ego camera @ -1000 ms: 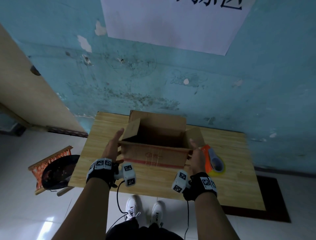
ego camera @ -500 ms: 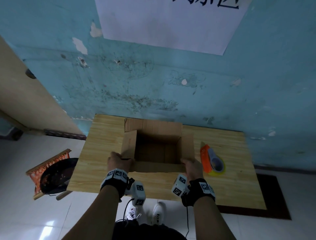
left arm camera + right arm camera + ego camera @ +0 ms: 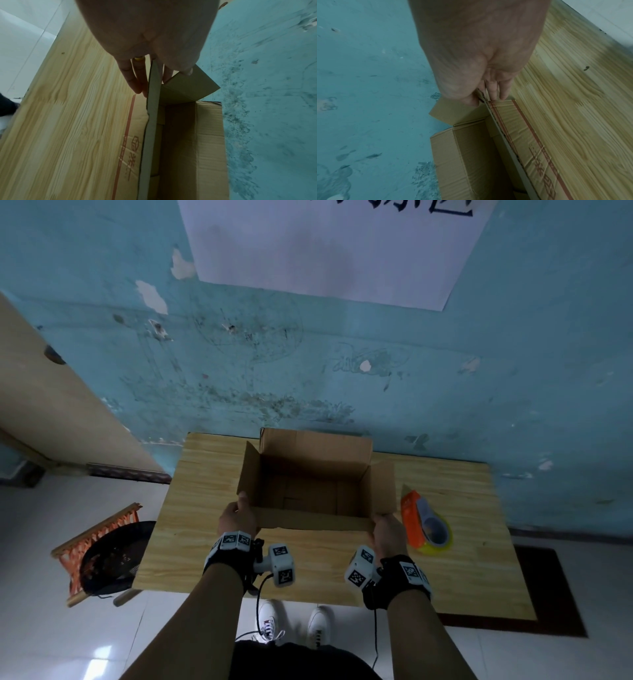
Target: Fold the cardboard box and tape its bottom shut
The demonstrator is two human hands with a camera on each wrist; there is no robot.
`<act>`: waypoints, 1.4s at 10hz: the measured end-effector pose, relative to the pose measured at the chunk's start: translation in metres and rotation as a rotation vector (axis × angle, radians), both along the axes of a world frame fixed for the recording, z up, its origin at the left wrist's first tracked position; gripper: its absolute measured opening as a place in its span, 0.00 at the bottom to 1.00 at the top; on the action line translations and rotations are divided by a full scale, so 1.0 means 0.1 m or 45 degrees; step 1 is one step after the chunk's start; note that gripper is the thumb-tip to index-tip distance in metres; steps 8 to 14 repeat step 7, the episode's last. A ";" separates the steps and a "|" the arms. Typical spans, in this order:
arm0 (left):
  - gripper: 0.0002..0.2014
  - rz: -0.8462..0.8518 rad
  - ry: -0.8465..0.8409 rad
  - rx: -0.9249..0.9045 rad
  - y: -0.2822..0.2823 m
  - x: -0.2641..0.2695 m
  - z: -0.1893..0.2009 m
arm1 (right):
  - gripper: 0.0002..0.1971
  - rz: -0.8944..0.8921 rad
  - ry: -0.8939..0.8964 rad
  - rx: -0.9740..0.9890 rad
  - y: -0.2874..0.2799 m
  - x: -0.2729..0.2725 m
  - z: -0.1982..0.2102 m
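Note:
A brown cardboard box (image 3: 310,522) stands open side up on the wooden table (image 3: 191,508), its four top flaps raised. My left hand (image 3: 239,513) pinches the near flap at its left corner, thumb inside and fingers (image 3: 135,79) on the printed outer face of the box (image 3: 209,135). At the near right corner my right hand (image 3: 385,530) grips the same flap of the box (image 3: 467,155), fingers (image 3: 498,90) outside. An orange tape dispenser (image 3: 426,522) with a yellow roll lies on the table just right of the box.
A blue wall (image 3: 445,392) rises right behind the table with a white paper sheet (image 3: 329,248) on it. An orange stool with a black pan (image 3: 106,556) stands on the floor at the left. My white shoes (image 3: 294,623) are under the near edge.
The box was tipped toward me a second ago and now stands level with its opening up. Both hands moved from its sides to the near flap's corners.

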State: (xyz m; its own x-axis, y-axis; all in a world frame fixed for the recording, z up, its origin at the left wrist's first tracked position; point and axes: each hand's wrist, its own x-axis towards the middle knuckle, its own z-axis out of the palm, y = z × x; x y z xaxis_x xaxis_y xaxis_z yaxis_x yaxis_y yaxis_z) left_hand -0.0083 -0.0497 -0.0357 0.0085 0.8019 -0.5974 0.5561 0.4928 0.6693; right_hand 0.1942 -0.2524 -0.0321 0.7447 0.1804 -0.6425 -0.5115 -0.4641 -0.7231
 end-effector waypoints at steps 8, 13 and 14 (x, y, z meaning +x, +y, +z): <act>0.40 0.084 -0.222 0.208 0.02 0.47 1.24 | 0.22 -0.031 -0.383 -0.050 0.32 0.26 1.06; 0.40 0.084 -0.222 0.208 0.02 0.47 1.24 | 0.22 -0.031 -0.383 -0.050 0.32 0.26 1.06; 0.40 0.084 -0.222 0.208 0.02 0.47 1.24 | 0.22 -0.031 -0.383 -0.050 0.32 0.26 1.06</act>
